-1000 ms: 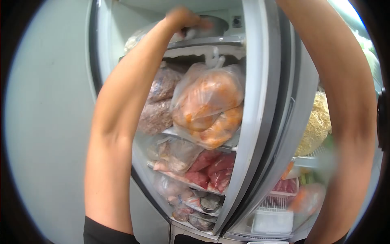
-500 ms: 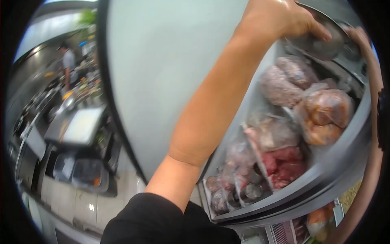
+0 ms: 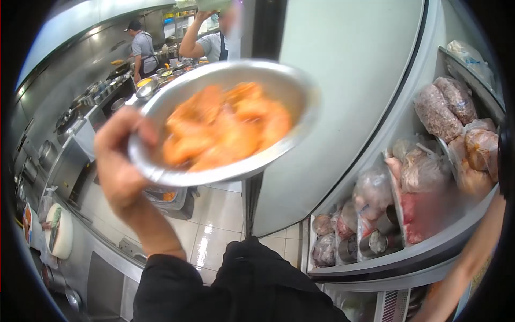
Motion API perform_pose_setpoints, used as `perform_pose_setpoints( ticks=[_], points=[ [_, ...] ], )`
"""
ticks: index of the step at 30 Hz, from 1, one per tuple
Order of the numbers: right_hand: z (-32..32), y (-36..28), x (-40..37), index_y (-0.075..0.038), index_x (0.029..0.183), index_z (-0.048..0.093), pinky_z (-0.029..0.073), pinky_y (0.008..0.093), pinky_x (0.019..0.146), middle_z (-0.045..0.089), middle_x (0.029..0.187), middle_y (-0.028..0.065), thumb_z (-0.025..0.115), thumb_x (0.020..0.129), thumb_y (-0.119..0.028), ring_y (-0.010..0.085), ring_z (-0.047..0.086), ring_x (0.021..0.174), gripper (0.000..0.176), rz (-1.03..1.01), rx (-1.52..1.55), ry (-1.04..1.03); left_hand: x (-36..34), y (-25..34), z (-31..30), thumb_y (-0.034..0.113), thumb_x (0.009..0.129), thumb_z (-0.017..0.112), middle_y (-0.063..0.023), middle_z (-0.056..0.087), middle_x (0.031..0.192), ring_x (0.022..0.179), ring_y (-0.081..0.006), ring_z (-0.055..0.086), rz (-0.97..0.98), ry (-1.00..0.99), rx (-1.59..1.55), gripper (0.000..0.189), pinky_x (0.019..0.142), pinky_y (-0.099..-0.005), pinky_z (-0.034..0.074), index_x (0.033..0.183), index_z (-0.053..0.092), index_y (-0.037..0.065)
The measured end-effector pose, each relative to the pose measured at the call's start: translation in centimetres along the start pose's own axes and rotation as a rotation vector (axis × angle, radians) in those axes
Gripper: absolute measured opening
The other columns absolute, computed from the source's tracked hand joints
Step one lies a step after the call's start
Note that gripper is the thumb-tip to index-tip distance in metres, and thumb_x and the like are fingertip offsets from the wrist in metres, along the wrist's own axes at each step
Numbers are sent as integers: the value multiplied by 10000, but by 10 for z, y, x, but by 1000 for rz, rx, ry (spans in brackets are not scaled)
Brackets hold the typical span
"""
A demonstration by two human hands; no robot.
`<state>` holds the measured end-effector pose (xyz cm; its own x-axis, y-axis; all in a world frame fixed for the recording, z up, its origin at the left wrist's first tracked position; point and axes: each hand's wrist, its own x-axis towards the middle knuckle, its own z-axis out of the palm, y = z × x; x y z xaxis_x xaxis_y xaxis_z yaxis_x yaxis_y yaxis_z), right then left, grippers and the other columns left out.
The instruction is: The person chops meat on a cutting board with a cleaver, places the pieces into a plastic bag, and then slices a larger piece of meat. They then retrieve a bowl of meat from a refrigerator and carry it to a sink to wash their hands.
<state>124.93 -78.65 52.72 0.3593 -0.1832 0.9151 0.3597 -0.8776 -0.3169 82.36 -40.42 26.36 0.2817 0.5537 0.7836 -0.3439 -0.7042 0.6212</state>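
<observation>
As left hand point(image 3: 120, 161) clamps rim, bowl point(image 3: 298, 102) juts right of grip.

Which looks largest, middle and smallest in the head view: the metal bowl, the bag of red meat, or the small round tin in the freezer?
1. Metal bowl, held in the left hand. It is nearest the camera, so its real size is unsure.
2. Bag of red meat.
3. Small round tin.
</observation>
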Motion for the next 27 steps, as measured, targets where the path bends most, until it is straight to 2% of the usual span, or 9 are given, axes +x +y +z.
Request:
perform_pose_setpoints(
  ticks=[2,4,7,8,11,13,18,20,27],
  points=[
    [-15,-23,-79,16,1042,621,489,376,864,652,1029,190,698,794,-413,273,612,975,502,-302,371,238,-18,-17,-41,138,470,839,23,547,771,690,-54,492,-6,33,235,411,624,-179,359,753,549,69],
    [-18,-49,-177,17,951,642,507,386,853,669,967,186,679,807,-312,293,634,956,360,-451,856,8,-35,-31,-69,142,467,862,18,551,793,718,-57,490,-118,42,299,437,657,-177,359,762,549,68],
    [0,-109,-326,17,815,674,533,400,835,694,875,179,649,825,-160,322,668,928,179,-673,1814,-1360,-47,-53,-86,67,502,864,16,555,811,742,-67,501,-112,85,371,411,661,-199,379,768,551,72],
    [-28,-153,-368,34,782,662,525,396,852,694,938,184,648,845,-158,323,656,978,203,-440,1736,-1327,-51,-64,-95,58,513,859,18,555,810,746,-69,504,-124,114,409,399,661,-204,384,771,554,71],
    [1,-223,-461,-19,1080,600,497,352,869,587,1230,141,594,905,-155,290,640,985,222,-511,1613,-1729,-61,-103,-122,38,513,838,-17,587,833,770,-102,542,-134,109,450,374,691,-225,416,776,573,56],
    [31,-250,-522,-45,1226,495,478,319,857,546,1253,117,556,950,-217,185,552,1093,331,-33,1338,-2056,-62,-127,-132,30,506,832,-54,618,867,789,-137,578,-123,85,497,366,710,-250,449,778,587,49],
    [113,-248,-657,-61,1212,506,384,380,980,537,1216,177,629,892,-352,284,493,1165,450,311,882,-1723,-62,-183,-156,21,520,827,-149,659,938,825,-227,639,-137,10,684,357,738,-297,496,806,614,36],
    [117,-238,-687,-45,1190,506,333,379,1028,513,1250,190,684,847,-311,317,458,1204,469,201,608,-1163,-66,-207,-166,17,520,816,-169,654,972,861,-259,650,-144,6,698,360,765,-324,506,820,619,35],
    [95,-195,-708,-27,1163,506,313,383,1037,514,1250,166,706,813,-236,334,454,1199,454,689,358,-1134,-83,-275,-181,-5,530,767,-263,613,1109,1028,-376,627,-143,-43,680,391,846,-374,507,891,620,24]
  ],
)
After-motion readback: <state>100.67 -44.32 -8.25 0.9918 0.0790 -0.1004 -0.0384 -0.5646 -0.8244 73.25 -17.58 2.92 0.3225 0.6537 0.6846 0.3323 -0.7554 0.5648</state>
